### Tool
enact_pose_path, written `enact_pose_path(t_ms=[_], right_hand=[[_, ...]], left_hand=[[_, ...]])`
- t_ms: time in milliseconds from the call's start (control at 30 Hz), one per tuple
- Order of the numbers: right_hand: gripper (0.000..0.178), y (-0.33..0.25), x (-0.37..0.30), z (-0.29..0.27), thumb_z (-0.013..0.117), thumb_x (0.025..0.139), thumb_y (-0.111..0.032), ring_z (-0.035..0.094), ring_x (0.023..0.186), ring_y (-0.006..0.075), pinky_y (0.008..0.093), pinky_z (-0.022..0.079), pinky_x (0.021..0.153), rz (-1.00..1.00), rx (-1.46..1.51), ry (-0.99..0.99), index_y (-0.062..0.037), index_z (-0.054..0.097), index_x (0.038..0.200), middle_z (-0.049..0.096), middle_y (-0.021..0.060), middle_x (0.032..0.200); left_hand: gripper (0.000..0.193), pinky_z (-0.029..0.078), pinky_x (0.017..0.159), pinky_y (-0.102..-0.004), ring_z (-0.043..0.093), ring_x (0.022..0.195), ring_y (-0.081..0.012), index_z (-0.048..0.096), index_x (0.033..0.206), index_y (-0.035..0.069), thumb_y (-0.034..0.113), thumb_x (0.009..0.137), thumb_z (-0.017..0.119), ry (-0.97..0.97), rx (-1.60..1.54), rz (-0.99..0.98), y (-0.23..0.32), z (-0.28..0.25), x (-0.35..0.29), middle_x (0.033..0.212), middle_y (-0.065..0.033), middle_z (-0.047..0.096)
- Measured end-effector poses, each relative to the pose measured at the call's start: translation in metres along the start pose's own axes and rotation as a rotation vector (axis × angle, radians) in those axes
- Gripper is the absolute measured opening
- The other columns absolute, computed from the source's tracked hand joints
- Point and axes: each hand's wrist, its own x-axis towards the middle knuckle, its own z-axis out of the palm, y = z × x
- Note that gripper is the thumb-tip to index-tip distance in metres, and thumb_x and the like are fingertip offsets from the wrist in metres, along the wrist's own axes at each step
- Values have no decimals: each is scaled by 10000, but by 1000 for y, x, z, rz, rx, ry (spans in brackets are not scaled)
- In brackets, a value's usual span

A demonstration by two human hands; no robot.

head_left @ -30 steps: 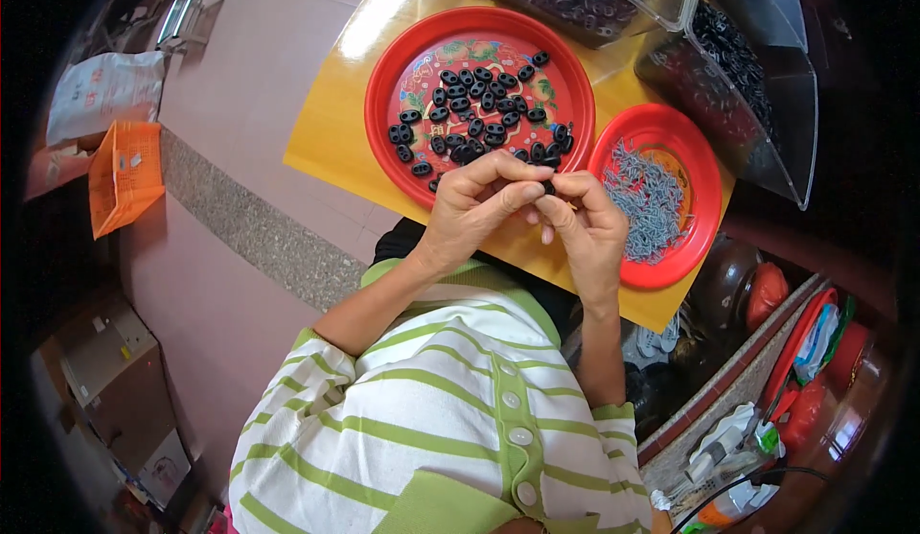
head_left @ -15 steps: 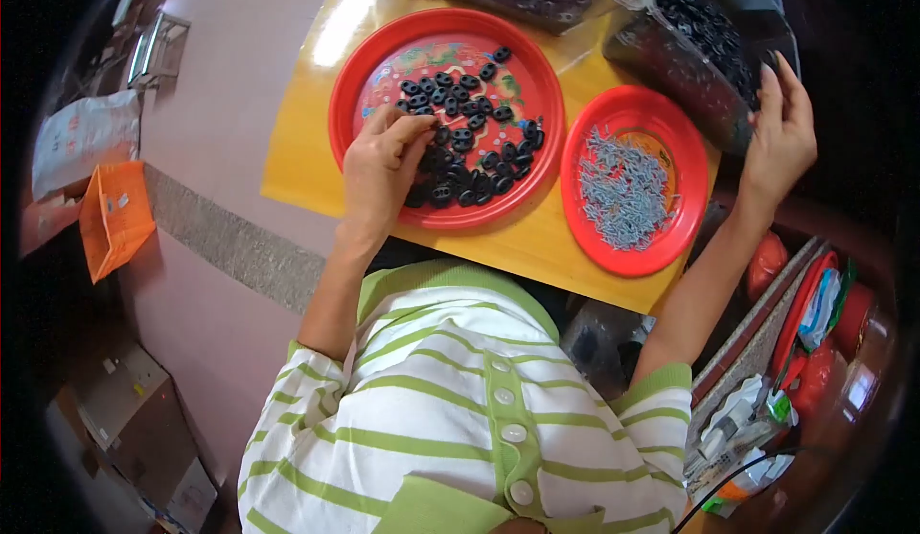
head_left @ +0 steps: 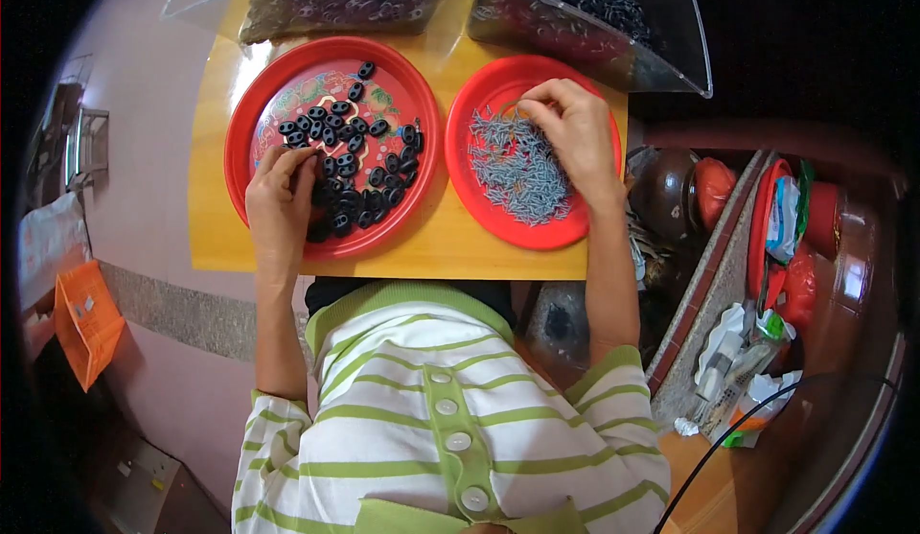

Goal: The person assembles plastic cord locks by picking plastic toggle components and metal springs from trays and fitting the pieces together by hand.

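My left hand (head_left: 281, 189) is over the left side of a round red tray (head_left: 238, 136). Its thumb and fingers pinch together around a small dark bit, seemingly one of the black two-hole pieces (head_left: 346, 162) scattered and heaped on the tray. To the right, my right hand (head_left: 575, 136) reaches into a smaller red plate (head_left: 465, 203) holding a pile of small grey screws (head_left: 522, 174). Thumb and index finger are closed at the pile's far edge; what they hold, if anything, is too small to make out.
Two clear bins (head_left: 345, 7) (head_left: 575, 21) full of black pieces stand at the table's far side. The yellow table (head_left: 422, 266) ends just before my body. Right of it are a brown jar (head_left: 663, 184), red bags (head_left: 714, 189) and a black cable (head_left: 728, 429).
My right hand has come from beside the right-hand bin, where it held something dark, to the screw plate. My left hand stays pinched at the tray. The whole view has turned and shifted.
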Motion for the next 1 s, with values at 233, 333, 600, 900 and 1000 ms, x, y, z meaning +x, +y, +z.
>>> enact_pose_path(t_ms=[233,333,600,900,1000], right_hand=[[137,-1,-1,24,672,762,-128,622,693,257,342,468,634,-63,-81,-62,-1,656,812,626,140,771],[164,-1,-1,28,672,764,-151,628,729,288,369,469,656,-12,-118,-68,4,654,811,631,153,787],[204,1,7,35,652,726,-161,641,710,282,359,488,656,47,-156,-151,33,638,788,643,176,758],[127,2,-7,17,636,768,-103,630,632,147,289,505,581,286,250,-105,16,618,809,634,103,676],[91,6,-14,11,610,824,-66,603,655,92,230,504,568,318,597,-91,11,622,869,628,59,737]], left_hand=[[100,458,621,-213,593,706,-85,611,948,-27,34,885,562,-65,-539,-312,23,-1,-14,827,-46,621],[120,507,679,-230,644,790,-138,587,983,-38,31,914,518,-154,-837,-334,34,4,-25,872,-81,648],[104,497,688,-226,624,754,-112,609,956,-16,50,891,562,-352,-1084,-398,58,21,-49,862,-68,644],[123,516,707,-274,648,798,-177,556,977,-46,37,889,534,-430,-1362,-481,65,17,-55,893,-133,640],[134,517,709,-277,651,793,-184,552,989,-50,34,886,536,-475,-1372,-514,70,16,-54,893,-145,641]])
